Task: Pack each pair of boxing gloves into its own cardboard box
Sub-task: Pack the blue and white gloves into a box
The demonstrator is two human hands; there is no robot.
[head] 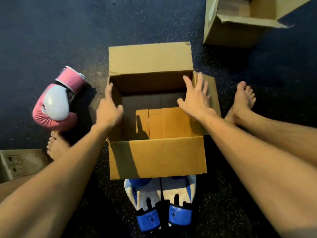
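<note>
Dark speckled floor [51,31], open brown cardboard box [157,157], left hand [109,110] gripping its left wall, right hand [195,98] spread open against the right flap.

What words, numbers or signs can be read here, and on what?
"6": on one blue glove's cuff, inside an emblem.
"6": on the other blue glove's cuff.
Printed marks on the flat cardboard, near left: too blurred.
White label on the far box: too blurred.
Pink glove, open box: none seen.
</note>
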